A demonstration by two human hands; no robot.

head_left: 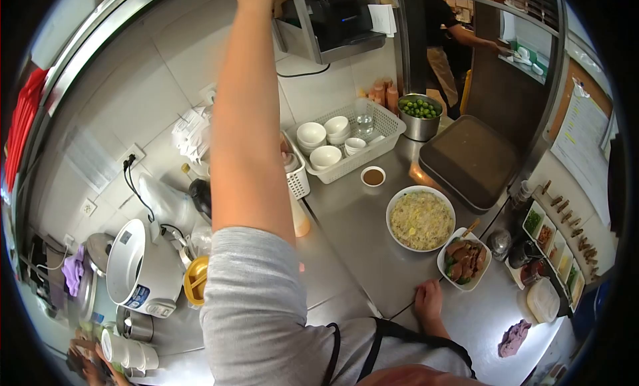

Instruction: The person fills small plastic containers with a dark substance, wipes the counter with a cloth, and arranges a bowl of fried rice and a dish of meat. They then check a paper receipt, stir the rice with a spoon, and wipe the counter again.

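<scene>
My left arm [246, 133] stretches straight up past the top edge, so my left hand is out of frame. My right hand [428, 299] rests on the steel counter with its fingers curled in, and I see nothing in it. Just beyond it stands a white bowl [488, 258] holding sliced meat and greens [464, 259]. Behind that is a larger round white bowl [391, 237] filled with what looks like fried rice [421, 218]. A small cup of brown sauce [373, 176] sits to its left.
A plastic basket [346, 172] holds white bowls, near a pot of green fruit [420, 110] and a dark tray [469, 161]. Condiment containers [556, 246] line the right. A rice cooker [143, 269] stands left. Beyond the opening, a person [442, 46] reaches out; another person's hands show lower left.
</scene>
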